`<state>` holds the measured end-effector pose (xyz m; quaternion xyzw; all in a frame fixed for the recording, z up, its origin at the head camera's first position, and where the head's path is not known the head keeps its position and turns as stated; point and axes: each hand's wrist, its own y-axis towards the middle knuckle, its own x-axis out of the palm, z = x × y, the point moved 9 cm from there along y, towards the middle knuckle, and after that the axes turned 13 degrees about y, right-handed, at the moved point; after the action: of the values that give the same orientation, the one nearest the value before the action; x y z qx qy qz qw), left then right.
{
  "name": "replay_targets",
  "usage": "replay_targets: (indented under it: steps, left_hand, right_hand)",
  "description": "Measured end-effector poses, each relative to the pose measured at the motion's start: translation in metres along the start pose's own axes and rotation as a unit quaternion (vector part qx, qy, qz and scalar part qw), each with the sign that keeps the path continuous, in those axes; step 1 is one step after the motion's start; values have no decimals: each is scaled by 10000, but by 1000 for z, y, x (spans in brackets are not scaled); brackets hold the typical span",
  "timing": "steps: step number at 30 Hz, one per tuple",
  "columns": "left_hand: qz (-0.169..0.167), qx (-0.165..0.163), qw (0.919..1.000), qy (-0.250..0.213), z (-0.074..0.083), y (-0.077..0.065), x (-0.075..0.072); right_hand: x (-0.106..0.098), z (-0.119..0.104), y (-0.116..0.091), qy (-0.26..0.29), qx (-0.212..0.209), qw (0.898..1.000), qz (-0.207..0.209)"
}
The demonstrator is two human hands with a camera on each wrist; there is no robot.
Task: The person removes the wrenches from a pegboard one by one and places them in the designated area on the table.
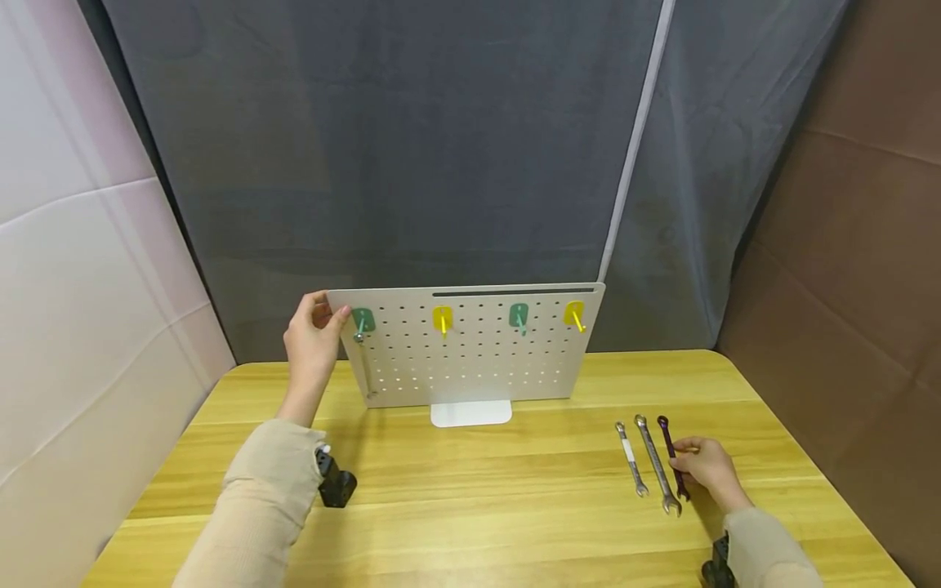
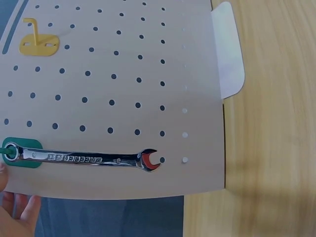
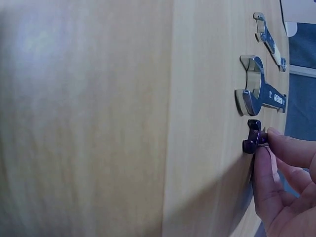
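A white pegboard [image 1: 470,359] stands upright on the table. My left hand [image 1: 312,347] grips its upper left edge, thumb on the front and fingers behind. Beside that thumb, a shiny combination wrench [image 2: 89,157] hangs by its ring end from a green hook [image 2: 30,144]. At the right, my right hand [image 1: 707,467] pinches a dark purple wrench [image 1: 668,441] between thumb and fingers; its open end [image 3: 253,137] shows close to the tabletop. Left of it lie a larger silver wrench [image 1: 654,453] and a smaller silver wrench [image 1: 629,457] with a white band.
Along the board's top are a yellow hook [image 1: 443,318], another green hook [image 1: 519,315] and another yellow hook [image 1: 574,314], all bare. A white foot plate [image 1: 470,414] juts forward under the board. Grey cloth [image 1: 441,147] hangs behind the wooden table [image 1: 478,506].
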<state>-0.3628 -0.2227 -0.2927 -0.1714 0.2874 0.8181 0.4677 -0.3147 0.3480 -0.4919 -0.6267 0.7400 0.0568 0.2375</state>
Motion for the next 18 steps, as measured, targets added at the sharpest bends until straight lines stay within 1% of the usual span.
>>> replay_targets:
  steps: [11, 15, 18]
  left_hand:
    - [-88, -40, 9999, -60, -1, -1, 0]
    - [-119, -51, 9999, -33, 0, -1, 0]
    - [-103, -49, 9999, 14, 1, -1, -1]
  right_hand:
    - [-1, -3, 1, -125, 28, 9999, 109]
    - [0, -14, 0, -362, -138, 9985, 390]
    - [8, -31, -1, -474, -370, 9963, 620]
